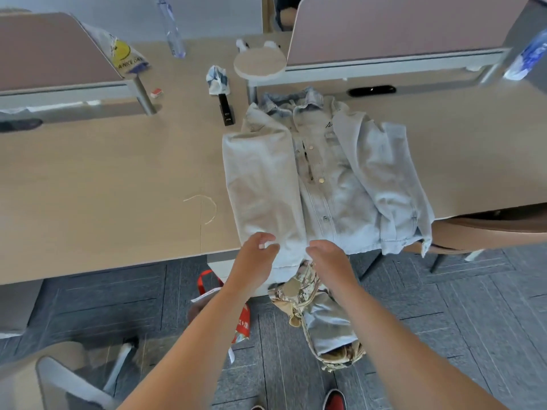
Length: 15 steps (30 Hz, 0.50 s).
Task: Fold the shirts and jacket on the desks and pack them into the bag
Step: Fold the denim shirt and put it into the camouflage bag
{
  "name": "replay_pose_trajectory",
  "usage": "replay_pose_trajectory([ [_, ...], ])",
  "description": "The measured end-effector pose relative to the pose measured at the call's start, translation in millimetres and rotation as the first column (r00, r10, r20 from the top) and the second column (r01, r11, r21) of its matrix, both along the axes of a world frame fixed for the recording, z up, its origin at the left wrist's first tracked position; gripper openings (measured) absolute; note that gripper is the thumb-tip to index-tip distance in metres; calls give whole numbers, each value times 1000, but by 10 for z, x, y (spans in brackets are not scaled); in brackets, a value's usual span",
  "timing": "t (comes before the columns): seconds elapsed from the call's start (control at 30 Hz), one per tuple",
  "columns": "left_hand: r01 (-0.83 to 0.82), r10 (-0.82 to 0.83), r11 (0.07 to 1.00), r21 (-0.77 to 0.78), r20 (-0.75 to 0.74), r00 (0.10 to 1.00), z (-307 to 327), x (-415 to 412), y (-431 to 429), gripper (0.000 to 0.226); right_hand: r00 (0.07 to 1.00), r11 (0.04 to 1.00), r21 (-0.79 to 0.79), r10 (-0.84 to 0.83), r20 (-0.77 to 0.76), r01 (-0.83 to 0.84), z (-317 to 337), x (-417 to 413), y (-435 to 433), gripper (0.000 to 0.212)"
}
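A pale blue denim jacket (340, 179) lies at centre frame on the light wooden desk (118, 179), collar toward the top and hem at the near edge, so its long axis runs top to bottom. Its left-of-frame side is folded inward; the other sleeve is still spread. The left hand (257, 253) and right hand (325, 257) are at the hem with fingers loosely curled; whether they grip it cannot be told. The red fabric bag (241, 324) sits on the floor at lower centre, and folding looks about half done.
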State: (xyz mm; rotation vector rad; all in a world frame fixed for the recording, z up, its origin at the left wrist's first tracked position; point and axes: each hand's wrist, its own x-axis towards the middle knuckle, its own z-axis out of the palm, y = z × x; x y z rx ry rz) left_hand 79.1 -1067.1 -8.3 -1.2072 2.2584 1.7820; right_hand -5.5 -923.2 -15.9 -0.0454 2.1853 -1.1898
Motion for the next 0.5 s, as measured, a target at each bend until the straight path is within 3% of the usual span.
replay_pose_trajectory([
  [0.17,-27,29,1000,15,-108,994,946,-353,280,16,992,979,-179,-108,-61,96,903,-281,162,35],
  [0.27,-47,55,997,56,-166,984,1416,-575,465,17,988,955,-270,-143,-63,121,1280,-512,398,24],
  [0.5,-72,61,996,-44,-213,975,1985,-975,770,16,982,932,-354,-137,-133,82,1820,-1095,935,15],
])
